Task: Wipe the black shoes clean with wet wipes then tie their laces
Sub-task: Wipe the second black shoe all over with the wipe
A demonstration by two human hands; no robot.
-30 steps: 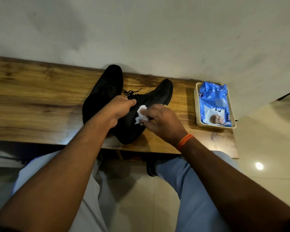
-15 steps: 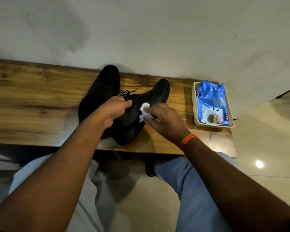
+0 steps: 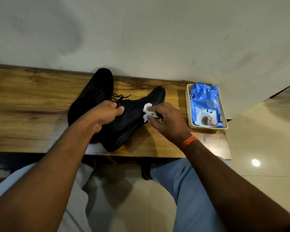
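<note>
Two black shoes lie on a wooden bench (image 3: 23,101). The left shoe (image 3: 94,92) points away toward the wall. The right shoe (image 3: 134,118) is tipped on its side, toe toward the right, with loose black laces (image 3: 120,97) at its top. My left hand (image 3: 105,114) grips this shoe around its collar. My right hand (image 3: 167,121) pinches a crumpled white wet wipe (image 3: 147,112) and presses it against the shoe's side.
A cream tray (image 3: 208,128) at the bench's right end holds a blue pack of wet wipes (image 3: 206,104). A grey wall runs right behind the bench. My knees in light trousers sit below the bench's front edge, above a tiled floor (image 3: 264,148).
My right hand has slid the wipe along the shoe's side toward the toe. My left hand keeps its grip on the shoe.
</note>
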